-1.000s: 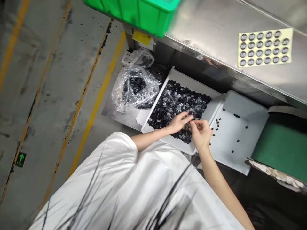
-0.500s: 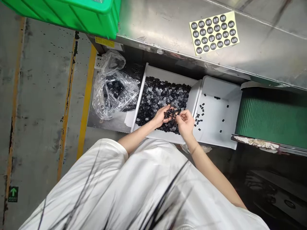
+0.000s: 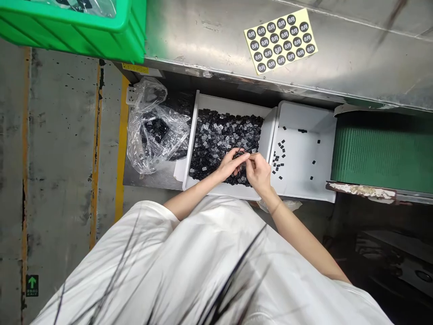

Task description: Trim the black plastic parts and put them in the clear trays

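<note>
A few small black pieces up between the two hands, just above a heap of flat black and grey squares. Left hand with its fingers curled narrow around them; right hand with thumb and fingertips in a tight pinch at the same spot (exact count in the grip too small to tell). Heap filling most of a white plastic tray, both hands over its near half, left forearm crossing the tray's near edge.

Against the tray's right edge, a second white tray, with scattered black pieces bunched near its left wall and a few others well apart across its bottom. Just beyond the first tray's left edge, a crumpled clear plastic bag with more black pieces inside.

Farther out, above both trays, a stainless steel panel carrying a sheet of round black stickers marked 8月, and a green plastic crate at the top left corner of the view. To the right, a green ribbed conveyor belt. Along the bottom, a white shirt with black streaks. At far left, a concrete floor with a yellow painted line and a small green arrow sign.
</note>
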A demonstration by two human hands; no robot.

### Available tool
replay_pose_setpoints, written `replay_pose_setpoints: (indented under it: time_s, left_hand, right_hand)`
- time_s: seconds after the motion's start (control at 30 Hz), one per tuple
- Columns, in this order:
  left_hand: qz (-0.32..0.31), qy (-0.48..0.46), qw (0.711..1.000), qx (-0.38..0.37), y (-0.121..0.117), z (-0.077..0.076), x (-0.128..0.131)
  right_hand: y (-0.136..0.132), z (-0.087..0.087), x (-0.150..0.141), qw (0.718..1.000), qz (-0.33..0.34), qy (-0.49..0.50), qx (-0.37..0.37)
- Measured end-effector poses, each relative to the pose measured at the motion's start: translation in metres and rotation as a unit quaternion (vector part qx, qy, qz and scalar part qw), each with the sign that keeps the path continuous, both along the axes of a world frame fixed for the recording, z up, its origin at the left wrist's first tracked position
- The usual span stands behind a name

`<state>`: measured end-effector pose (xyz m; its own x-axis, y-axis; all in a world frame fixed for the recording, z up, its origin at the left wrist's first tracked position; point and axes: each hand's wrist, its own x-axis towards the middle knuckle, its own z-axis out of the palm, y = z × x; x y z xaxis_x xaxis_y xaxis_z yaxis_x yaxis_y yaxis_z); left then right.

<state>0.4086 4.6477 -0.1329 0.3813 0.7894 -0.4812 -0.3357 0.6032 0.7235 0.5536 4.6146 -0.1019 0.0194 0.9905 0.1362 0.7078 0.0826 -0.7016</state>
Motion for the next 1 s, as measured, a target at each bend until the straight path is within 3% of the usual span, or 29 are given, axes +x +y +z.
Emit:
replay_pose_setpoints:
  time_s: [0.17,0.33,0.6,0.7,0.83,0.93,1.0]
  left_hand:
    - [0.009,0.062,0.997,0.048,0.001,-0.006,0.002]
    - [-0.044,0.031,0.999,0.002,0.006,-0.001,-0.008]
    - [-0.109,-0.04,0.992,-0.041,0.007,0.0,-0.008]
    - [-0.106,0.054,0.991,0.058,0.006,0.0,-0.009]
    - [-0.112,0.193,0.94,0.257,0.005,0.004,-0.022]
    - [-0.15,0.206,0.92,0.296,0.003,0.006,-0.029]
    - [-0.16,0.172,0.934,0.271,0.0,0.005,-0.028]
  right_hand:
    - [-0.004,-0.006,-0.001,0.994,0.089,-0.043,0.039]
    - [-0.008,-0.01,0.004,0.992,0.098,-0.061,0.051]
    - [-0.008,0.003,0.008,0.995,0.099,-0.028,0.018]
    - [-0.009,0.002,0.005,0.999,0.029,0.04,0.005]
    - [-0.006,-0.002,0.005,0.973,-0.095,0.205,-0.04]
    - [-0.001,-0.003,0.009,0.939,-0.111,0.313,-0.089]
    - [0.001,-0.003,0.01,0.926,-0.106,0.344,-0.115]
